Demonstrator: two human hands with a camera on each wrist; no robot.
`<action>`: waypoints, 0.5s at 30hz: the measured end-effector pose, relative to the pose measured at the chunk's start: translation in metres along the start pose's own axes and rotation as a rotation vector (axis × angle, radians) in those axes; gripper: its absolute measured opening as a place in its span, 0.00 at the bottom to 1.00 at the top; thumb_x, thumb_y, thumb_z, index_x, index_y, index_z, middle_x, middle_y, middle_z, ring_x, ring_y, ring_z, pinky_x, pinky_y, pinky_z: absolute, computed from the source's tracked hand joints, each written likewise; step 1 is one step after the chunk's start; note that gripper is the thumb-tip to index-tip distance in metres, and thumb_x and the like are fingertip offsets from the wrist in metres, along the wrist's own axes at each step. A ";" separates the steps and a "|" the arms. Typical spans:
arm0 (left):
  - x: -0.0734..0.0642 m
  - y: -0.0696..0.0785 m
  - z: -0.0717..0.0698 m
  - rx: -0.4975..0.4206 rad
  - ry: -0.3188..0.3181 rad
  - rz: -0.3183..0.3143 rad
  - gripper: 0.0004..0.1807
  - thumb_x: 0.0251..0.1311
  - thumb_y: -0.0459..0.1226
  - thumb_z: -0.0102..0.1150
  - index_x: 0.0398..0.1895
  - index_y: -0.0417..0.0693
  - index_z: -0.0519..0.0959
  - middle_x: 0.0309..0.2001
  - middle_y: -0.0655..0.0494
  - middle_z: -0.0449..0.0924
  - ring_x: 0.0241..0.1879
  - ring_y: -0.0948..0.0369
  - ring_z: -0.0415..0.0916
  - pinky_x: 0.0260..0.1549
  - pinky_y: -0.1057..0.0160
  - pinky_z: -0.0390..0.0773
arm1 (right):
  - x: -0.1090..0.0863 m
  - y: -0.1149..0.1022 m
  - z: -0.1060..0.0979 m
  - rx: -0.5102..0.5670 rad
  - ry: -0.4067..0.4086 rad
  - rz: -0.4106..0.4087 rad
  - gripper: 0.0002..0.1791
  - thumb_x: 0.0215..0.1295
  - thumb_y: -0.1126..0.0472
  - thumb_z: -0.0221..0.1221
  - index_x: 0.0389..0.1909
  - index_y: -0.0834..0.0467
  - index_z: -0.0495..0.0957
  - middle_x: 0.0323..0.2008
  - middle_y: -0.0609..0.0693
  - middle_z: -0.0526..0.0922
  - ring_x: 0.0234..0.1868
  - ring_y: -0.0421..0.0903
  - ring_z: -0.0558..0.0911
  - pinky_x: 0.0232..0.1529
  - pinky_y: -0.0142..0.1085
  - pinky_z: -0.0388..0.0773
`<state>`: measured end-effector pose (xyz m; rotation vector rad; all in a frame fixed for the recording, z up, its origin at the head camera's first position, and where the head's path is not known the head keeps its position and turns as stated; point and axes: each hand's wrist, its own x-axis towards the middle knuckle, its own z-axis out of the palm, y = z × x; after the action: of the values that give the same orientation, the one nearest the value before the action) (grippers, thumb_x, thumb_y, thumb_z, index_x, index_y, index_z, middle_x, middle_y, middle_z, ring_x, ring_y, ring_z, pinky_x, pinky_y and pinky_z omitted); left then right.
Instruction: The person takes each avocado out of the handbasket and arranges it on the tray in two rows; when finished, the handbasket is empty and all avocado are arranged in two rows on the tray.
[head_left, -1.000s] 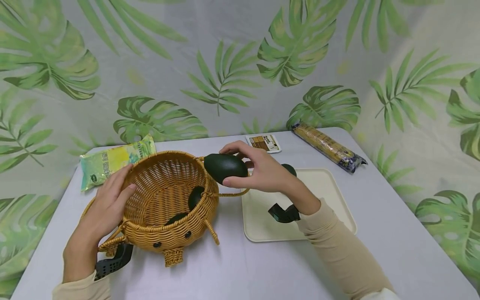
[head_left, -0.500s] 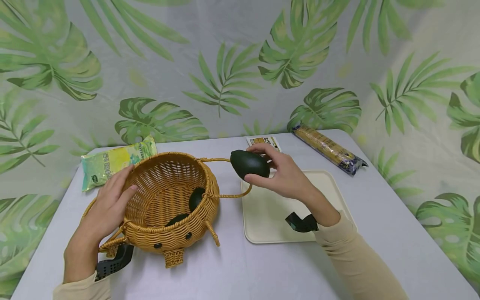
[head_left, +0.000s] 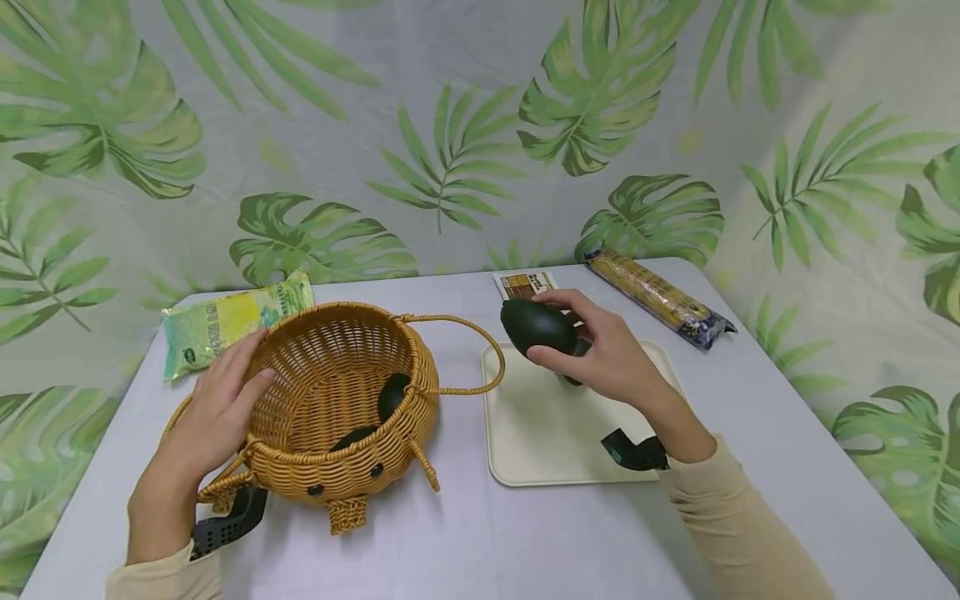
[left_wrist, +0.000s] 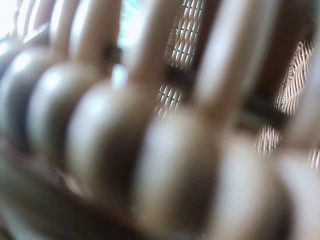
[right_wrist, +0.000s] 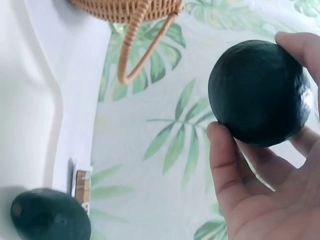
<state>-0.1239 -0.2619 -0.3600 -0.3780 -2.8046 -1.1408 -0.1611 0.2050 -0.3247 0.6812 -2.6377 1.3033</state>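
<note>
In the head view, my right hand (head_left: 615, 354) holds a dark green avocado (head_left: 537, 325) above the left back part of a cream tray (head_left: 525, 442). Thumb and fingertips grip the avocado (right_wrist: 260, 92) in the right wrist view. A second avocado (right_wrist: 50, 215) lies on the tray; in the head view my hand mostly hides it. My left hand (head_left: 213, 408) rests on the left rim of a wicker basket (head_left: 337, 471) with an animal face, its fingers extended. Inside are two more avocados, one at the right wall (head_left: 393, 397), another partly hidden behind the front rim (head_left: 354, 438).
A loop handle (head_left: 480, 385) sticks out from the basket toward the tray. Behind the basket lies a green-yellow bag (head_left: 225, 325). A small flat packet (head_left: 525, 284) is behind the tray, and a long noodle-like pack (head_left: 660, 296) lies at the back right.
My right hand has carried the avocado rightward, from beside the basket's right rim, past the handle, to over the tray. The left hand and basket have stayed put.
</note>
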 end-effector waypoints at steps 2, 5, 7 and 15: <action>0.000 0.000 0.000 0.000 -0.002 0.002 0.33 0.82 0.43 0.37 0.84 0.44 0.46 0.80 0.31 0.46 0.78 0.30 0.40 0.70 0.23 0.39 | -0.003 0.003 -0.002 -0.016 0.015 0.010 0.32 0.64 0.56 0.71 0.68 0.46 0.73 0.63 0.49 0.79 0.49 0.47 0.83 0.48 0.36 0.81; 0.001 0.000 0.000 0.002 -0.002 0.009 0.33 0.82 0.43 0.37 0.84 0.43 0.46 0.80 0.31 0.46 0.78 0.30 0.40 0.70 0.23 0.38 | -0.008 0.008 -0.006 -0.031 0.037 0.025 0.33 0.65 0.56 0.70 0.70 0.46 0.72 0.63 0.50 0.79 0.51 0.47 0.82 0.47 0.32 0.80; 0.001 0.000 0.000 0.003 0.000 0.015 0.33 0.82 0.42 0.37 0.84 0.43 0.46 0.80 0.30 0.47 0.78 0.30 0.41 0.70 0.24 0.38 | -0.011 0.011 -0.008 -0.039 0.050 0.039 0.33 0.66 0.55 0.70 0.71 0.45 0.71 0.64 0.49 0.78 0.53 0.47 0.81 0.48 0.29 0.78; 0.000 -0.003 0.001 0.000 0.006 0.030 0.33 0.82 0.41 0.38 0.84 0.42 0.46 0.79 0.30 0.47 0.78 0.29 0.41 0.71 0.24 0.37 | -0.027 0.021 -0.014 -0.068 0.094 0.062 0.34 0.67 0.56 0.69 0.73 0.44 0.70 0.63 0.51 0.79 0.54 0.46 0.80 0.47 0.26 0.78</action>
<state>-0.1250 -0.2630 -0.3622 -0.4138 -2.7840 -1.1339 -0.1475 0.2368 -0.3393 0.5187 -2.6330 1.2235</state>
